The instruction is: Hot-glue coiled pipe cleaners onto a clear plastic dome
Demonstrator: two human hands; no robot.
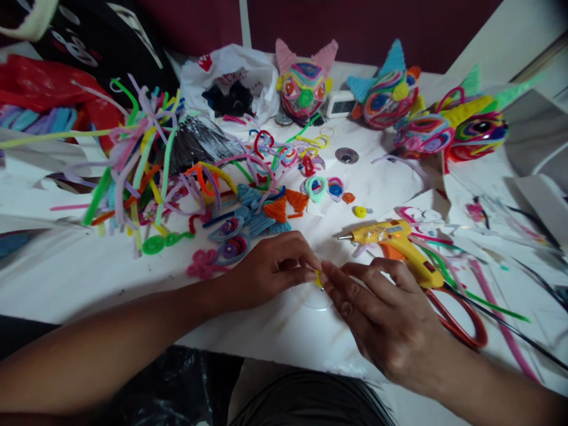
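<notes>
My left hand [277, 269] and my right hand [381, 310] meet fingertip to fingertip near the front of the table. Between them they pinch a small yellow pipe cleaner piece [318, 279], mostly covered by the fingers. Under the fingertips shows the edge of a clear round plastic piece [317, 303]. Just beyond my right hand lies a yellow hot glue gun [390, 236], its nozzle pointing left. Orange-handled scissors [470, 322] are partly hidden behind the right hand. Left of my left hand are a pink pipe cleaner flower [205, 263] and coiled purple-and-blue pieces [233, 247].
A tangled heap of pipe cleaners [137, 160] fills the left side. Animal heads with coiled decoration, one with pink ears [304, 89], stand along the back near a white plastic bag [261, 74] and a small digital clock [341, 105]. A black cord [501, 319] trails right.
</notes>
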